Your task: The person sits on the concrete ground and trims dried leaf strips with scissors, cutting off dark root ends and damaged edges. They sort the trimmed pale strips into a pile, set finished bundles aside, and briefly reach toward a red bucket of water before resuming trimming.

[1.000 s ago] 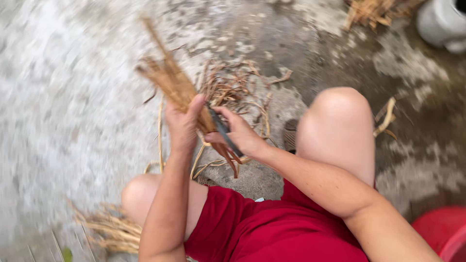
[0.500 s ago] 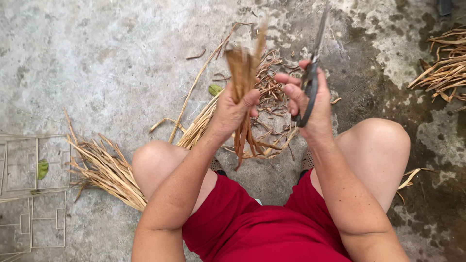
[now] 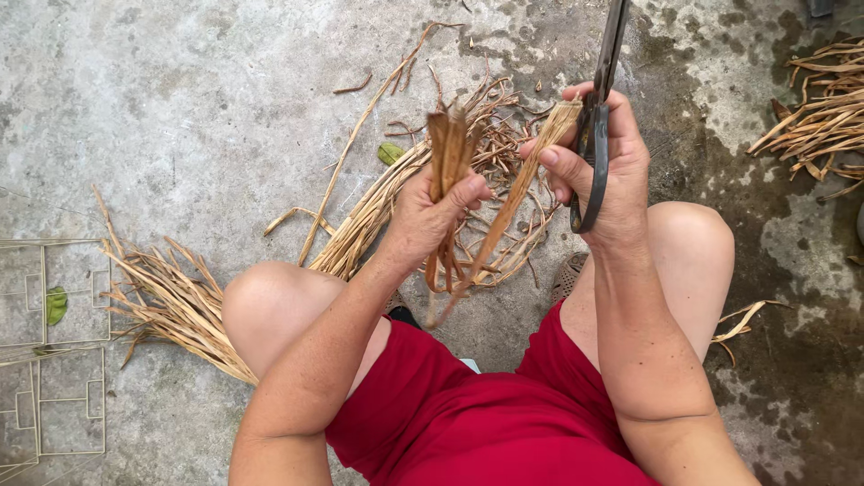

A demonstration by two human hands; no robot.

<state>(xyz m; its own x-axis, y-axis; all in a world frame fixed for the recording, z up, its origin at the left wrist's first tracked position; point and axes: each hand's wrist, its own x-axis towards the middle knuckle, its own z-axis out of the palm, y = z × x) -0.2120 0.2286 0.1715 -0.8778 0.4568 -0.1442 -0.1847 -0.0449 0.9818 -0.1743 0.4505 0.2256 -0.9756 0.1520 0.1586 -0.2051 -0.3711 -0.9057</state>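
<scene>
My left hand is clenched around a small bunch of dry brown strips, held upright so its long axis runs away from me, tips up and tails hanging toward my lap. My right hand grips dark scissors, blades pointing up and away, and its thumb and fingers also pinch one paler strip. That strip slants from the right fingertips down and left, crossing just beside the bunch, so both hands meet it close together. Past my hands lies a tangle of strips on the concrete. A bigger sheaf lies left of my left knee, another pile far right. A wire rack sits far left. Nothing blocks the gap between my hands.
</scene>
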